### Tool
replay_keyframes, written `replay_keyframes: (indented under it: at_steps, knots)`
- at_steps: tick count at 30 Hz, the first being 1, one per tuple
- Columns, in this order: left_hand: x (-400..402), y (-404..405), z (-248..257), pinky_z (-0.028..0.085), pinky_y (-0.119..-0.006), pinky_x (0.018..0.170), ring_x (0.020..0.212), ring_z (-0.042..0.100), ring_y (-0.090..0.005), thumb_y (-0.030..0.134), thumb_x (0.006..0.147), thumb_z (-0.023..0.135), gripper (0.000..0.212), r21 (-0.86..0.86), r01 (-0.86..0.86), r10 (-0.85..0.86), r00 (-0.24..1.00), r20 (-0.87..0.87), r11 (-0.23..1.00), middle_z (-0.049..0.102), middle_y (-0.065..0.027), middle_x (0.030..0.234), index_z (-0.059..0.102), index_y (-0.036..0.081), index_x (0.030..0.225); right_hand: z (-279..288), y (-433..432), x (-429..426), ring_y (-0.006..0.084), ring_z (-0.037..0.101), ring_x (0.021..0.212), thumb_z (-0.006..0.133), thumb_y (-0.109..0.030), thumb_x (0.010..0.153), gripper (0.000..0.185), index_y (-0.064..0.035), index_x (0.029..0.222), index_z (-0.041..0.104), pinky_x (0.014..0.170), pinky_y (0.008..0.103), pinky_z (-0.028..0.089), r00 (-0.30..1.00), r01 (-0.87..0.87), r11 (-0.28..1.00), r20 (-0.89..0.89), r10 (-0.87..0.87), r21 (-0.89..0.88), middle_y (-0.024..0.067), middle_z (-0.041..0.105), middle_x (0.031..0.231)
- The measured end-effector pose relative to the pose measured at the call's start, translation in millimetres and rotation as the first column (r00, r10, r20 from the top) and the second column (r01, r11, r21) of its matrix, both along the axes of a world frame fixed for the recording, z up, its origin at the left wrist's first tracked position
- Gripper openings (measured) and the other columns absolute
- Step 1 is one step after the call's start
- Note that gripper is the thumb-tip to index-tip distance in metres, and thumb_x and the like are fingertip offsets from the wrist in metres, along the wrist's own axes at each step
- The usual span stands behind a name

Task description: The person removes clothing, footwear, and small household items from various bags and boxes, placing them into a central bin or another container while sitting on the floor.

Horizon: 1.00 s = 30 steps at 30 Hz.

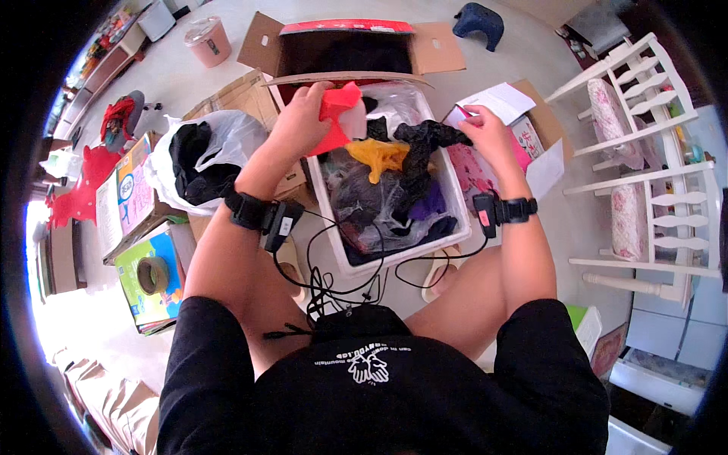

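Note:
A flat red piece of packaging (341, 122) with a pale, see-through-looking part is pinched in my left hand (301, 116), above the far left rim of a white bin (334, 239). My right hand (490, 135) grips the end of a thin, dark, crumpled fabric or plastic piece (424, 136), which trails down into the bin. Inside the bin lie a yellow crumpled piece (378, 154), purple material (427, 202) and clear plastic wrapping (378, 216). The exact material of the dark piece cannot be told.
Beyond the bin stands an open cardboard box (438, 48). On the left are a white plastic bag (230, 136) with black fabric and stacked boxes bearing a tape roll (152, 275). An open carton (549, 114) and white chairs (682, 199) stand right. Cables (341, 293) hang between my wrists.

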State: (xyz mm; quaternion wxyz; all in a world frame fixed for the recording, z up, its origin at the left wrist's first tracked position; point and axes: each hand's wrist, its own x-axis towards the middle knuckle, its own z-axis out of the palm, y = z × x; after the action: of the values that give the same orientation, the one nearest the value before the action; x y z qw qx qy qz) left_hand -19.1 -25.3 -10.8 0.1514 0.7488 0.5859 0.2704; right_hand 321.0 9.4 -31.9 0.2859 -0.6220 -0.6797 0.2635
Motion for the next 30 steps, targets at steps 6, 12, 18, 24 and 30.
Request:
replay_keyframes:
  at_steps: [6, 12, 18, 24, 30]
  knots:
    - [5, 8, -8, 0.046, -0.043, 0.084, 0.098, 0.054, -0.0401, 0.007, 0.073, 0.057, 0.052, 0.025, -0.006, 0.008, 0.998, -0.065, 1.000, 0.051, -0.0238, 0.110, 0.042, 0.006, 0.122, -136, 1, -1, 0.0321, 0.058, 0.100, 0.071, -0.028, 0.067, 0.056, -0.0013, 0.113, 0.055, 0.087, 0.0364, 0.045, 0.998, -0.004, 0.961, 0.061, 0.021, -0.278, 0.0208, 0.060, 0.106]
    - [1, 8, -6, 0.046, -0.042, 0.083, 0.100, 0.054, -0.0386, 0.012, 0.075, 0.059, 0.048, 0.094, -0.060, 0.068, 0.994, -0.087, 0.994, 0.051, -0.0221, 0.113, 0.045, 0.008, 0.120, -166, -59, -52, 0.0356, 0.046, 0.113, 0.074, -0.022, 0.065, 0.066, -0.0022, 0.120, 0.043, 0.093, 0.0391, 0.040, 0.977, 0.102, 0.982, 0.204, -0.068, -0.160, 0.0233, 0.047, 0.120]
    - [-9, 12, -10, 0.046, -0.041, 0.085, 0.101, 0.054, -0.0364, 0.022, 0.076, 0.063, 0.048, 0.153, -0.041, 0.049, 0.998, -0.049, 0.987, 0.052, -0.0186, 0.115, 0.047, 0.008, 0.119, -102, -49, -93, 0.0347, 0.054, 0.099, 0.074, -0.023, 0.063, 0.054, 0.0013, 0.107, 0.055, 0.082, 0.0396, 0.045, 0.868, -0.418, 0.882, 0.189, 0.458, -0.218, 0.0201, 0.056, 0.106]
    - [-9, 11, -8, 0.046, -0.041, 0.082, 0.099, 0.054, -0.0362, 0.022, 0.076, 0.063, 0.048, 0.097, -0.013, 0.017, 0.999, -0.042, 0.995, 0.055, -0.0178, 0.110, 0.047, 0.010, 0.119, -165, -107, -66, 0.0346, 0.061, 0.081, 0.067, -0.028, 0.065, 0.037, 0.0025, 0.085, 0.065, 0.072, 0.0413, 0.048, 0.238, -0.529, 0.328, 0.234, 0.943, -0.782, 0.0200, 0.063, 0.089]
    - [-15, -1, -8, 0.046, -0.041, 0.082, 0.097, 0.055, -0.0355, 0.021, 0.076, 0.063, 0.046, 0.016, -0.013, 0.014, 0.997, -0.076, 1.000, 0.055, -0.0172, 0.107, 0.048, 0.009, 0.117, -103, -26, -54, 0.0122, 0.054, 0.058, 0.057, -0.021, 0.084, 0.019, -0.0035, 0.075, 0.058, 0.053, 0.0296, 0.044, 0.916, -0.400, 0.707, -0.229, 0.329, -0.584, 0.0025, 0.056, 0.065]
